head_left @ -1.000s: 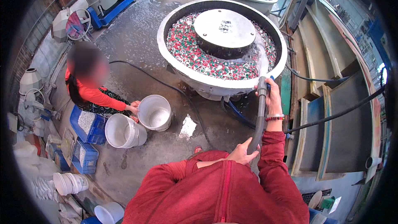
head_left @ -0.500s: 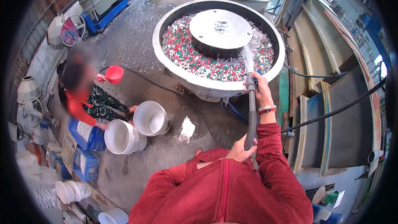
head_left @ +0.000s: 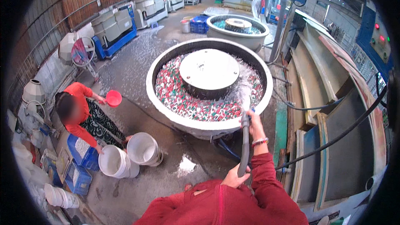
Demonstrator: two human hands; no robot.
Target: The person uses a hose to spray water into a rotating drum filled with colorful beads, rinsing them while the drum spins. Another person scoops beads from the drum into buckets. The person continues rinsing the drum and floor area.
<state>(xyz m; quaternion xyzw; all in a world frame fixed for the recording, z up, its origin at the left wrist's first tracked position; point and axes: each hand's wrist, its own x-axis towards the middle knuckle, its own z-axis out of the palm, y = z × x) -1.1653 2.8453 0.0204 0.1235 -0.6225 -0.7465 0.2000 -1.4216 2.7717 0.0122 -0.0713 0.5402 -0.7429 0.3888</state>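
Hose of dark grey rubber runs lengthwise away from the chest; right hand clenched round its nozzle end nearest the round vibrating tub of red, green and white pieces; left hand wrapped round its lower length.

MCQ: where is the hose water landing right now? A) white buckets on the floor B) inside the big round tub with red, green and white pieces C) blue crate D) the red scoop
B: the right hand aims the hose over the rim of the round tub, and spray whitens the coloured pieces beside its centre dome, while the left hand grips the hose lower down.
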